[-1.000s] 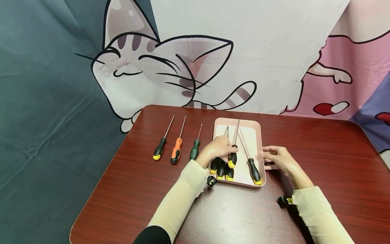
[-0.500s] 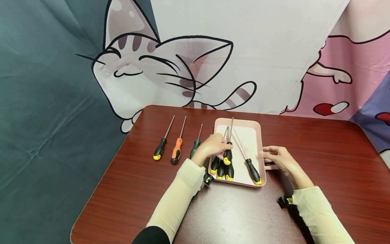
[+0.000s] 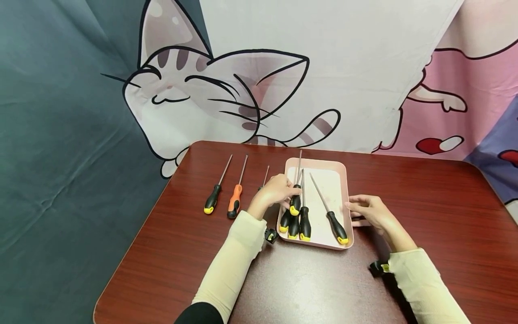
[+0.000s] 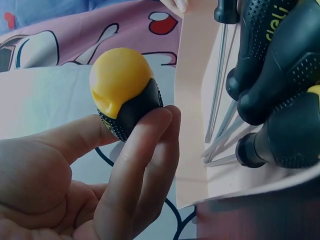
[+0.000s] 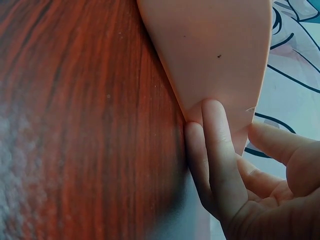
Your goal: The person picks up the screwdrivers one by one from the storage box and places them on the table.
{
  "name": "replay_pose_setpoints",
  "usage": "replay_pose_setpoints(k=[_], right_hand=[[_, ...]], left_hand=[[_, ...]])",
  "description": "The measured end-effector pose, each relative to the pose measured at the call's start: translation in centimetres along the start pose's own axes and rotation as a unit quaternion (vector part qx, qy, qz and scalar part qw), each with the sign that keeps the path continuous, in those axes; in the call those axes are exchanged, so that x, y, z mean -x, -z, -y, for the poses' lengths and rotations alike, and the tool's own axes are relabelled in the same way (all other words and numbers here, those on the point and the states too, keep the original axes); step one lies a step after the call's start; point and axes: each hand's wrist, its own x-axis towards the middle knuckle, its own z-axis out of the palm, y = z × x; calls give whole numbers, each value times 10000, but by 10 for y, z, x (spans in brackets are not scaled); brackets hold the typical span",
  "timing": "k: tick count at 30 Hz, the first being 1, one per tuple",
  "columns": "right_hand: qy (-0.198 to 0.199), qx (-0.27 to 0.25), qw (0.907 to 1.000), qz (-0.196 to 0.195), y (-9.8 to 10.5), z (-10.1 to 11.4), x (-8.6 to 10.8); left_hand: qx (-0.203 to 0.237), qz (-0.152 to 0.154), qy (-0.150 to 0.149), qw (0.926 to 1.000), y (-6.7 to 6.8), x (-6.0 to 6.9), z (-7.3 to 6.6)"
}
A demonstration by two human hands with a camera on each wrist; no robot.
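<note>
Yellow-capped screwdriver (image 3: pixel 295 205) pinched by handle in left hand (image 3: pixel 276 191), held over left side of tray (image 3: pixel 332 179); tray wall touched by straight fingers of right hand (image 3: pixel 370 210). Other screwdrivers (image 3: pixel 305 225) could be knocked if carried too low.

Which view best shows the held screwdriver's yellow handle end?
Left wrist: the yellow handle end appears large and unobstructed. The head view shows it only small; the right wrist view doesn't show it.

Head view: high, facing forward and down over the counter (image 3: pixel 162 261). Wrist views: close-range, sharing the tray (image 4: pixel 190 115).
</note>
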Motion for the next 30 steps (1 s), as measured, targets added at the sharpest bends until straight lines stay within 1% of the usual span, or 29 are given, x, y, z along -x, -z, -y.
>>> replay_pose_setpoints(k=[7,12,18,23,30], right_hand=[[1,8,10000,18,0,0,-1],[-8,0,10000,11,0,0,0],[-28,27,10000,-13,0,0,-1],[16,-4,10000,2,0,0,-1],[9,-27,10000,-5,1,0,-1]], left_hand=[[235,-18,62,9997,8,1,7],[146,-93,130,9998,16,3,11],[260,-72,245,9993,25,6,14],[292,-211,216,9991,30,6,17],[286,-341,276,9986,38,9,20]])
